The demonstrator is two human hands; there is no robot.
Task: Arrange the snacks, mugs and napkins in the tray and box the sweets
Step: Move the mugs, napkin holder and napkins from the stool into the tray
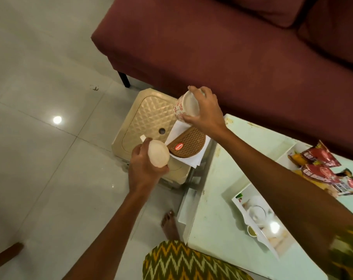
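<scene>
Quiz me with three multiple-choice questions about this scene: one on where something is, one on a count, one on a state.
1. Where does the brown woven-pattern box rest?
A. on the maroon sofa
B. on white napkins on the beige plastic stool
C. on the floor

2. How many mugs are held?
A. one
B. two
C. three

3. How is the floral white mug in the right hand held?
A. upright on the table
B. tipped, base toward camera
C. lying on the stool

Answers: B, white napkins and beige stool show beneath it; B, left hand grips another mug; B, its round base faces us.

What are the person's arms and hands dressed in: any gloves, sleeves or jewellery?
Both the left hand and right hand are bare, with no gloves, rings, watch or bangles showing. The forearms are uncovered; a green-and-yellow zigzag-patterned sleeve shows only near the right shoulder.
</scene>
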